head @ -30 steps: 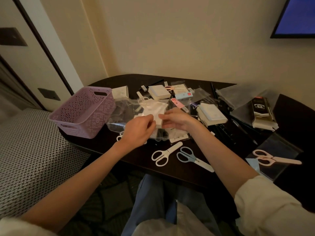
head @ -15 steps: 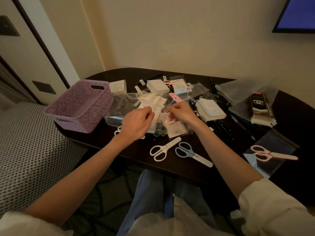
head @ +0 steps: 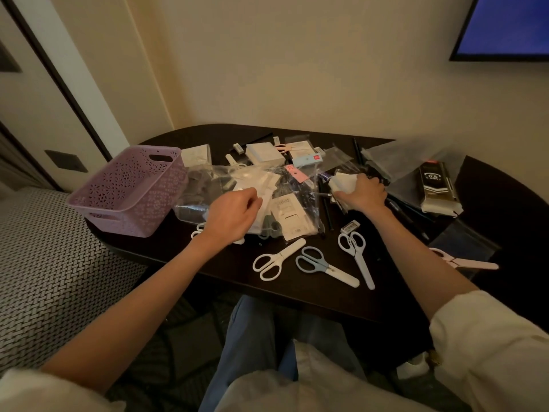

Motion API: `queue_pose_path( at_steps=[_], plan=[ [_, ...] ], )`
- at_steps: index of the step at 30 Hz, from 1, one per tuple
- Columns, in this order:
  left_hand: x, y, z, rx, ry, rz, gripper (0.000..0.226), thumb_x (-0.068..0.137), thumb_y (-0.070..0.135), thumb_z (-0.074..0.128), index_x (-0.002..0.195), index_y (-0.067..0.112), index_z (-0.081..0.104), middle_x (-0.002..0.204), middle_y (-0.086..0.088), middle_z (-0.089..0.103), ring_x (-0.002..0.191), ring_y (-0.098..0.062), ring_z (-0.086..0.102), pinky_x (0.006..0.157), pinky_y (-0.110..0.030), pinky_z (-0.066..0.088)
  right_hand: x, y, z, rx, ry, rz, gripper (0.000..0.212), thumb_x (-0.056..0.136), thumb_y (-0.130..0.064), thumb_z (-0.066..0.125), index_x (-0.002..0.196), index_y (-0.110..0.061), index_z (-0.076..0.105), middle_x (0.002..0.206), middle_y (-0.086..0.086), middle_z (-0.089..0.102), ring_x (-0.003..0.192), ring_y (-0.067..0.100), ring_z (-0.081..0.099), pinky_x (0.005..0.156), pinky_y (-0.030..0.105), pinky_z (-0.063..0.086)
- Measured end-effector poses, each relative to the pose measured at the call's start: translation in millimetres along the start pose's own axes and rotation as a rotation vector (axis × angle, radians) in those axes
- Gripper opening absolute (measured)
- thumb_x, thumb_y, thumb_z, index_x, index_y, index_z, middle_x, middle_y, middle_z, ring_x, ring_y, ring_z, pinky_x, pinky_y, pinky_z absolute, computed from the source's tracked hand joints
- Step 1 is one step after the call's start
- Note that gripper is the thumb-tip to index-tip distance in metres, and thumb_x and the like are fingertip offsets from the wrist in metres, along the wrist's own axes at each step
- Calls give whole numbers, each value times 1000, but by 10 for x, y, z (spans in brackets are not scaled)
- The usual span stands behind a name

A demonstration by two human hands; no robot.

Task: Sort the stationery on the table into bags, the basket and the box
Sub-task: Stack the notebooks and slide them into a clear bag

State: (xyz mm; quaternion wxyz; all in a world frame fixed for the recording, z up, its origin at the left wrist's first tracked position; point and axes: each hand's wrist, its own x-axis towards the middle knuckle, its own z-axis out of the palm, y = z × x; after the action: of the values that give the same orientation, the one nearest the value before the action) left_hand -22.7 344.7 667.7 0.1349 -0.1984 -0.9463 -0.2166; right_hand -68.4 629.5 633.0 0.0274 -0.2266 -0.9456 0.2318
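My left hand hovers over the middle of the dark table, its fingers curled and pinching the edge of a clear bag that holds white items. Further right, my right hand grips a white packet among dark pens. The purple lattice basket stands at the left edge. Three pairs of scissors lie near the front: white, grey-blue and pale blue. A pink pair lies on a clear bag at the right.
A black refill box marked 0.5 sits at the right on clear bags. Small white boxes and erasers lie at the back. A packaged card lies beside my left hand. A patterned bed borders the table on the left.
My right hand left the bag in the middle and moved right onto the white packet. A pale blue pair of scissors now lies right of the grey-blue pair. My left hand stayed at the bag.
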Motion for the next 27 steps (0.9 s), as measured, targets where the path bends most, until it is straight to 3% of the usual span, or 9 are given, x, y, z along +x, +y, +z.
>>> queue_pose_path(
  at_steps=[6,10,15,17,19,22,24,25,27],
  plan=[
    [6,13,-28,9,-14,-20,28,99,26,50,76,11,58,65,1,52,63,-18,50,56,-32,36,60,-12,-38,32,-53,60,85,74,-52,75,138,-11,38,143,22,38,133,40,33,107,48,29],
    [-6,31,-30,27,-18,-25,28,99,26,50,76,12,58,67,1,53,65,-18,51,57,-31,35,69,13,-26,153,-44,123,85,71,-41,82,138,-14,37,144,22,34,133,41,31,107,50,29],
    [-23,37,-25,27,-18,-20,27,98,27,50,77,12,59,67,0,54,65,-18,52,57,-33,39,-88,-8,-16,260,225,61,85,70,-38,80,140,-20,35,140,21,36,130,42,32,106,52,29],
    [-23,38,-24,29,-19,-22,27,99,26,50,76,12,58,66,1,53,65,-18,52,58,-33,40,-188,-75,-88,439,365,-30,85,71,-38,79,141,-24,34,141,16,37,131,35,34,107,50,31],
    [-18,33,-24,30,-20,-30,27,99,27,50,77,12,58,67,1,53,65,-19,52,58,-34,40,-326,-192,-222,767,397,-118,81,75,-35,78,142,-25,34,140,8,40,127,25,40,104,42,38],
    [-13,30,-35,27,-14,-38,27,98,27,50,78,11,60,67,1,53,66,-19,52,60,-35,42,-533,-380,-428,1444,162,-96,64,85,-29,69,140,-23,37,130,5,49,119,25,52,88,36,52],
    [-22,29,-40,17,-3,-33,26,98,26,51,78,12,59,67,1,53,66,-18,53,60,-34,42,-625,-454,-471,1847,-169,-73,51,88,-31,62,133,-21,41,131,14,49,122,34,50,94,48,50],
    [-33,32,-39,15,3,-30,26,98,26,51,77,13,58,67,1,53,66,-18,53,59,-34,41,-678,-475,-472,1944,-301,-50,50,87,-33,62,131,-20,42,133,18,49,123,37,50,98,52,47],
    [-62,35,-35,15,17,-15,26,98,25,51,76,14,56,66,0,54,64,-18,53,58,-34,41,-777,-506,-423,1893,-441,-15,51,88,-28,63,132,-16,42,131,20,51,120,38,53,97,53,49]
  ],
)
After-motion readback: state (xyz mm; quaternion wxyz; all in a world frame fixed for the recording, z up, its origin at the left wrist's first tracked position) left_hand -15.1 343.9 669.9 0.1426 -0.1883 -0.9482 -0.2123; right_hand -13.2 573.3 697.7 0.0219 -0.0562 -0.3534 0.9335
